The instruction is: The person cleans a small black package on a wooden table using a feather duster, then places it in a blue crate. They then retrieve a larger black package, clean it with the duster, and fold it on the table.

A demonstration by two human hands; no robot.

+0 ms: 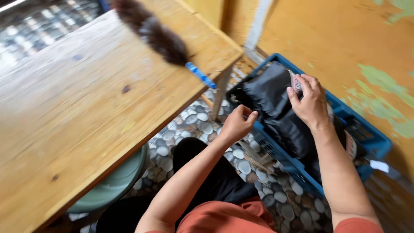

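Down beside the wooden counter (86,99), my hands were apart on the black bag (276,108) lying in the blue crate (366,133) on the pebble-patterned floor (258,172). My right hand (312,103) gripped its top edge by a small tag, while my left hand (236,125) pinched its near edge. A feather duster (159,36) lay on the counter.

The view holds two hands, left (236,124) and right (309,103), one blue crate (366,133), one black bag (276,103), one feather duster (159,36), one wooden table (77,112) and one green stool (116,181).
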